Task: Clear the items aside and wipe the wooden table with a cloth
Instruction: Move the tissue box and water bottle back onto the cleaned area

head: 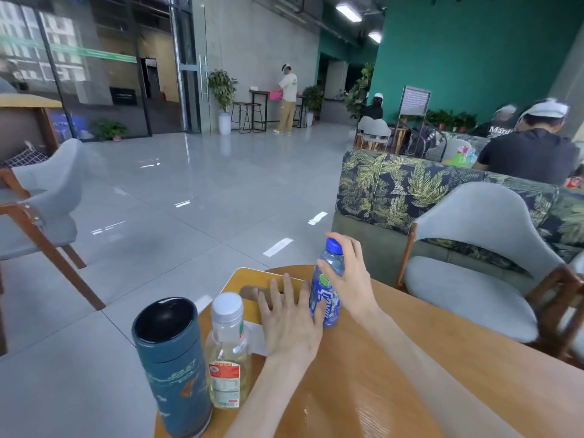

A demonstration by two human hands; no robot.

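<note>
A blue drink bottle with a blue cap stands upright near the far edge of the round wooden table. My right hand is wrapped around its upper part. My left hand lies flat, fingers apart, on a wooden board with a brown object on it. A white paper lies partly under that hand. A dark blue tumbler and a clear bottle of yellow liquid stand at the table's left edge. No cloth is in view.
A grey chair stands right of the table, with a leaf-print sofa behind it. Another grey chair with wooden legs is at far left. Grey tiled floor stretches ahead. Several people sit or stand in the background.
</note>
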